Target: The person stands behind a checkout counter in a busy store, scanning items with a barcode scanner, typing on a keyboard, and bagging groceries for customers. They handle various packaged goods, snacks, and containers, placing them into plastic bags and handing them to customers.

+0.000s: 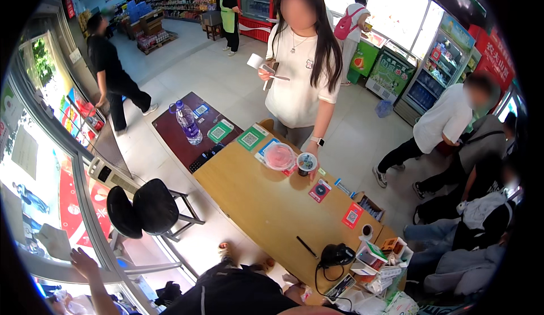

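Note:
My left hand (84, 264) is raised at the lower left, against or close to the metal frame of a glass door or window (97, 230). Its fingers are spread and I see nothing in it. My right hand (294, 293) is low at the near edge of the wooden table (255, 200), partly cut off by my body; whether it holds something is unclear. Close to it are a black handheld scanner (338, 255) with a cord and a black pen (307, 247). Across the table, a customer's hand touches a lidded cup (307, 162) beside a clear-lidded pink container (279, 156).
A dark red table (170, 130) with a water bottle (188, 123) adjoins at the far left. A black chair (155, 206) stands left of the table. Boxes and packets (382, 268) crowd its right end. Code cards (251, 137) line the far edge. Several people stand or walk around.

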